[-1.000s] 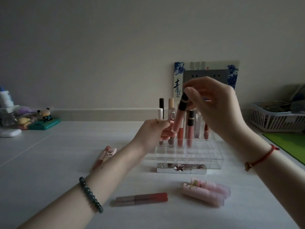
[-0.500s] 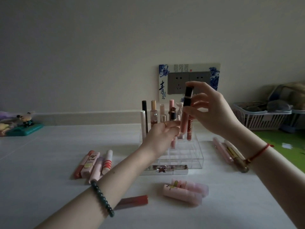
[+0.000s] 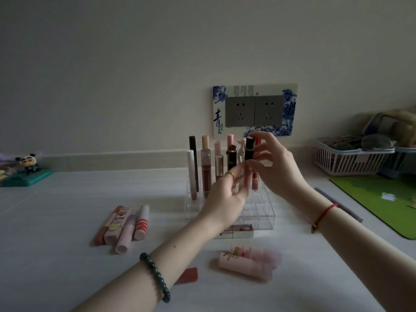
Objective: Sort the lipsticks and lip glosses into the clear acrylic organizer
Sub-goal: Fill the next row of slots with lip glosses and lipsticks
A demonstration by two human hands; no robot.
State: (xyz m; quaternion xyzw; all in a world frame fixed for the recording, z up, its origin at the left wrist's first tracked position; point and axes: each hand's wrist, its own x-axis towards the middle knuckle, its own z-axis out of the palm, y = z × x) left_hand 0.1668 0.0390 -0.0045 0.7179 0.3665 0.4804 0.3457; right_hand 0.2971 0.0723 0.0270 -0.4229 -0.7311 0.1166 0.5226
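Pinching gloss (image 3: 249, 147), right hand (image 3: 278, 170), over organizer (image 3: 262, 213)

Left grip (image 3: 225, 199) and right grip (image 3: 276, 170) raised close together ahead, fingers of both pinched

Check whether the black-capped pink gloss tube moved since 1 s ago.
Yes. The black-capped pink gloss tube straightened upright and dropped relative to the blue-and-white wall socket frame, toward the clear acrylic organizer.

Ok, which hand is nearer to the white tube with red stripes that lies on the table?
Left. The left hand is up and right of the striped tube, in front of the acrylic organizer; the right hand, pinching the black-capped lip gloss, is farther right.
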